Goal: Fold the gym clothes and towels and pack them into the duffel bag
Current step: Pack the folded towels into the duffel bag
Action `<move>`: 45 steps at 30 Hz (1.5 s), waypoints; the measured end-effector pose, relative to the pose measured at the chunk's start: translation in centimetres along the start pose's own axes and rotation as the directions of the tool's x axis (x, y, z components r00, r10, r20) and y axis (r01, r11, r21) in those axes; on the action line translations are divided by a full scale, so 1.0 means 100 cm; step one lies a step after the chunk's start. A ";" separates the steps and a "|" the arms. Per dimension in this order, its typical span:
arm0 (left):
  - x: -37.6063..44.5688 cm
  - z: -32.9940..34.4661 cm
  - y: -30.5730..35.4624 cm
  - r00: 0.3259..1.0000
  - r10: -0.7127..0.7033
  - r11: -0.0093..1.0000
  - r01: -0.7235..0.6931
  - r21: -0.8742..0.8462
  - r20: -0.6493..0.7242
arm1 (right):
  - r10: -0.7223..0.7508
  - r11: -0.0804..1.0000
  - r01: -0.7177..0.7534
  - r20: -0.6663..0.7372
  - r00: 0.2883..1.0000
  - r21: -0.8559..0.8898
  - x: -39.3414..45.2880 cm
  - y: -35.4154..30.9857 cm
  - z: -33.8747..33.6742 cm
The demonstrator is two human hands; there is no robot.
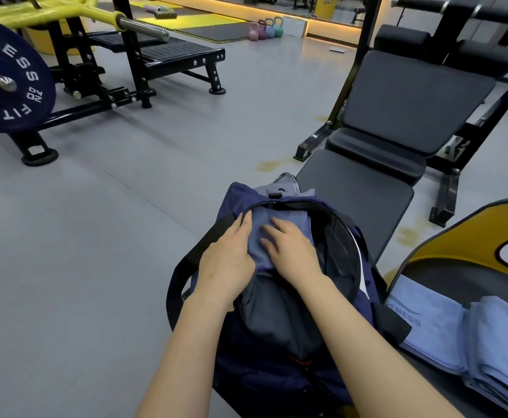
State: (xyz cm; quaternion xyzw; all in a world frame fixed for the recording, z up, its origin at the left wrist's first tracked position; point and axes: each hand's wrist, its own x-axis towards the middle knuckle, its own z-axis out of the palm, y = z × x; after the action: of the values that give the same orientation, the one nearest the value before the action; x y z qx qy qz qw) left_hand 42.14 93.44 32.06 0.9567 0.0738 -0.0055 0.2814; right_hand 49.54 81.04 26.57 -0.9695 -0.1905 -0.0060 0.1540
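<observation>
A navy duffel bag (240, 200) lies open on a black bench, its black strap looping out to the left. A folded blue-grey garment (260, 229) sits in the far end of the bag's opening, above a dark grey folded item (273, 315). My left hand (227, 257) rests flat on the garment's left edge, fingers straight along the zipper rim. Beside it, my right hand (292, 248) presses down on top of the garment with spread fingers. Two folded light blue towels (458, 333) lie on the bench to the right of the bag.
The black padded bench (364, 191) runs away from me, with an inclined black seat (412, 98) beyond it. A yellow and black machine part (458, 233) stands at the right. A barbell rack with a navy weight plate (8, 73) stands far left on the grey floor.
</observation>
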 end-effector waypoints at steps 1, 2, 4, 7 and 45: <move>0.000 0.000 0.000 1.000 -0.001 1.000 0.001 -0.007 0.000 | -0.018 0.999 0.021 0.054 0.998 -0.046 0.003 0.001 0.001; 0.000 0.000 0.000 1.000 -0.003 1.000 0.003 -0.017 0.001 | -0.015 0.996 0.025 0.110 0.994 -0.081 0.006 0.002 0.002; -0.001 -0.001 -0.002 1.000 -0.003 1.000 0.003 -0.029 0.001 | 0.017 0.992 0.008 0.201 0.979 -0.123 0.013 0.000 0.005; -0.002 -0.004 -0.004 1.000 -0.001 0.999 0.001 -0.047 -0.001 | 0.060 0.985 -0.008 0.303 0.951 -0.170 0.016 -0.002 0.013; -0.006 -0.001 -0.006 0.994 0.085 0.993 -0.079 -0.085 0.073 | 0.081 0.991 -0.044 0.302 0.950 -0.129 -0.011 0.004 0.021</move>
State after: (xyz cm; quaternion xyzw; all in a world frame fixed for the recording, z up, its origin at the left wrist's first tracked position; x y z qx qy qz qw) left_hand 41.44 93.88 31.83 0.9458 0.0239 -0.0278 0.3228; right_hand 48.52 80.92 24.37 -0.9717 -0.1805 0.1380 0.0639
